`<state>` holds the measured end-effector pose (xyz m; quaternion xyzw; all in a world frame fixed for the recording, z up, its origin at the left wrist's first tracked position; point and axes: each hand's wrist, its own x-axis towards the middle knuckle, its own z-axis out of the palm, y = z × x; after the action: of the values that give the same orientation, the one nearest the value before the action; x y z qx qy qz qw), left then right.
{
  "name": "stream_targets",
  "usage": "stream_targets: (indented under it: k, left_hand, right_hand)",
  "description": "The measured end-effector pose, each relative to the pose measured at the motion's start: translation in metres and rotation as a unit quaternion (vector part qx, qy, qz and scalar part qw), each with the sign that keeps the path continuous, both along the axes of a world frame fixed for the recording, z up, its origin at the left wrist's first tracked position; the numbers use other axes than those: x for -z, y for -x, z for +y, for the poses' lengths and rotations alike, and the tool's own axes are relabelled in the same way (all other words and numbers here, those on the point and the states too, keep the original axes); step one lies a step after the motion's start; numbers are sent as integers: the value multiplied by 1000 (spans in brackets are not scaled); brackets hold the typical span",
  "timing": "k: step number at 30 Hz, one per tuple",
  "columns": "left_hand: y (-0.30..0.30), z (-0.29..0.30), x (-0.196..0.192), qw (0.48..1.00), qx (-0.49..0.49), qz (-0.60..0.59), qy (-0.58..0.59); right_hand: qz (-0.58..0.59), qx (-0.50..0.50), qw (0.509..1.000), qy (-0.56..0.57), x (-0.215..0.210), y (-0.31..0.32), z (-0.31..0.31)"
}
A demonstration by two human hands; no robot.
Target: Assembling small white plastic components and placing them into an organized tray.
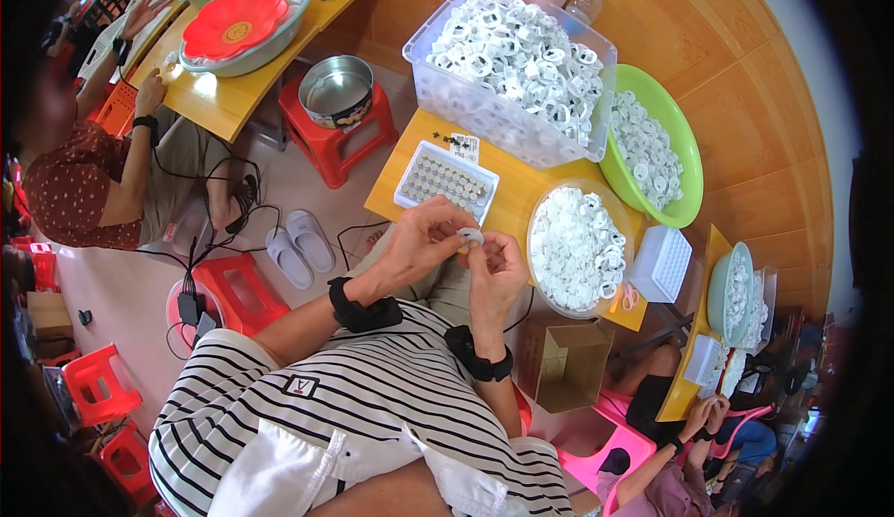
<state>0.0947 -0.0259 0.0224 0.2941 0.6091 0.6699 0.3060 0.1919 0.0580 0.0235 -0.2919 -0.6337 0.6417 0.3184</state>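
My left hand [426, 240] and my right hand [496, 273] meet in front of my body, at the near edge of a yellow table. Pinched between the fingertips of both is a small white plastic ring-shaped part [472, 236]; fingers cover some of it. Just beyond my left hand lies a white tray [402, 193] with rows of small silvery round pieces [445, 178]. To the right of my right hand stands a round clear bowl [534, 239] heaped with white plastic parts [577, 249]. Both wrists wear black bands.
Farther back are a clear bin [484, 129] and a green basin [691, 208], both full of white parts. A white grid box [662, 265] and pink scissors [631, 296] lie right. Below is a cardboard box [582, 368]. Left stands a red stool [340, 149]; co-workers sit on both sides.
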Motion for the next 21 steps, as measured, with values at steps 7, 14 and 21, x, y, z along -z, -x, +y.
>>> stream_targets:
  k: [7,14,21]
  left_hand:
    - [-1,1,-8,994,-7,96,42]
    - [-4,2,-11,989,-5,-144,-39]
    - [2,2,-5,998,-40,38,-2]
  right_hand:
    - [-21,-7,999,26,-6,-2,0]
    - [82,-20,984,155,0,-3,14]
    - [50,-22,995,87,-1,4,8]
